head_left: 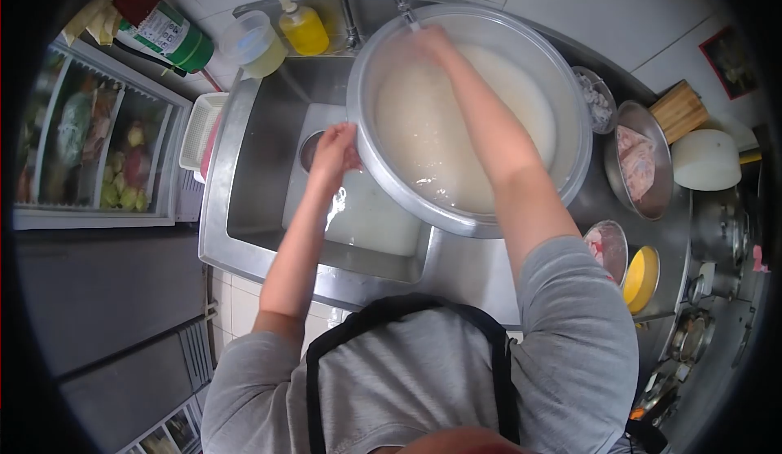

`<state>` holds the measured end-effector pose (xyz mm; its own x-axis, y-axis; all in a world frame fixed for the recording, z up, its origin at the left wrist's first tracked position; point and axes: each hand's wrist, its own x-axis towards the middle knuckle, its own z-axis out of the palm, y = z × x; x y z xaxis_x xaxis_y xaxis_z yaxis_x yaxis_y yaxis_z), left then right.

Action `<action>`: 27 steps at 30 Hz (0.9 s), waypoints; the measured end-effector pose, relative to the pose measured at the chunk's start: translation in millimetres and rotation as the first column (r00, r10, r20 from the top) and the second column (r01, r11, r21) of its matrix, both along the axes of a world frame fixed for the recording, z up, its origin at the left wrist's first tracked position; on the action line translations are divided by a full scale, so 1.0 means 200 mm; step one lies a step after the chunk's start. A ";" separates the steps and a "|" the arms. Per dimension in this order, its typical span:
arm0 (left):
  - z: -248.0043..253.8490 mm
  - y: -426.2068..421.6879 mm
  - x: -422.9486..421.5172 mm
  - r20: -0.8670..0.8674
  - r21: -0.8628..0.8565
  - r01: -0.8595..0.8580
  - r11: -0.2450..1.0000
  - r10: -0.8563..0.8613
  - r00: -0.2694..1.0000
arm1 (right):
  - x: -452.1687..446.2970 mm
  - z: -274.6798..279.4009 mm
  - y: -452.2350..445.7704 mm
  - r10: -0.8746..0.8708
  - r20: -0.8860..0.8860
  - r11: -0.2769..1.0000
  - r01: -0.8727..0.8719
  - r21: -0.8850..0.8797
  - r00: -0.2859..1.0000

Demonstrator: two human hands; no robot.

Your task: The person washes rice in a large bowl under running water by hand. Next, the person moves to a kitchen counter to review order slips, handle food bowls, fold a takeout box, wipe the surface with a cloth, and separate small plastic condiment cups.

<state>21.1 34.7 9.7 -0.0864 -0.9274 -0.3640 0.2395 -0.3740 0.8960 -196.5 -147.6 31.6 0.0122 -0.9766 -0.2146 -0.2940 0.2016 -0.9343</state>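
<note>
Metal basin [456,224], cloudy liquid [432,140] inside, partly over sink [213,226]; left hand [335,151] at rim [372,178], fingers curled, pinch uncertain; right hand [424,44] beneath faucet [351,37], fingers too blurred to tell; possible spill from tipping

left fingers [345,136] at metal basin [456,223] rim; right fingers [414,44] beside faucet [350,32]

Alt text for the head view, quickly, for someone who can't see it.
A person's left hand is at the rim of a large metal basin of cloudy liquid, partly over a sink, while the blurred right hand reaches across the basin, near the faucet. A bowl of pale pink meat sits to the right.
</note>
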 end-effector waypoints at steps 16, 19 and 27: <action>0.01 -0.03 0.05 -0.119 0.088 -0.064 0.994 0.074 0.990 | 0.32 -0.14 0.42 0.510 -0.052 0.780 -0.487 -0.393 0.859; 0.05 -0.04 0.06 0.134 -0.073 -0.269 0.960 0.276 0.952 | 0.16 0.03 0.80 0.827 -0.037 0.560 -0.828 -0.038 0.561; -0.05 0.14 -0.07 0.296 -0.135 -0.057 0.989 0.095 0.950 | -0.93 0.33 1.13 0.936 -0.088 0.327 -0.749 0.576 0.341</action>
<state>7.2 62.9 -0.1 0.0822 -0.9660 -0.2450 -0.0253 -0.2478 0.9685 -382.5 78.6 96.6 0.6135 -0.2803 -0.7383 -0.7821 -0.0868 -0.6170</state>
